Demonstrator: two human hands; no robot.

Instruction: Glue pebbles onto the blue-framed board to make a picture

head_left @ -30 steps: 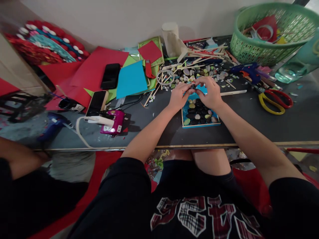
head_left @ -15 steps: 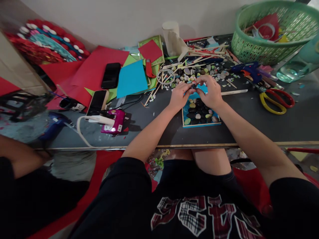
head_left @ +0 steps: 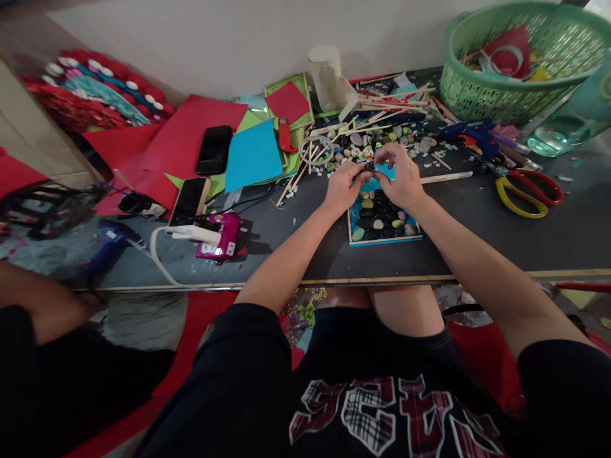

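My left hand and my right hand meet over the far part of a blue panel with thin pale edging. Small dark stones sit between the fingertips of both hands, and their exact number is hard to make out. Both hands are closed in a pinch on them. Black, yellowish and pale pebbles cover much of the panel nearer to me. Just behind my hands lies a spread of loose mixed pebbles. The panel's far side is partly hidden by my fingers.
Scissors, a blue glue gun and a green basket are at the right. Thin sticks lie behind. Phones, coloured paper and a purple power adapter are left. Another person's arm is at far left.
The camera view has shifted slightly. My hands stay over the panel's far part, fingertips still together around the dark stones.
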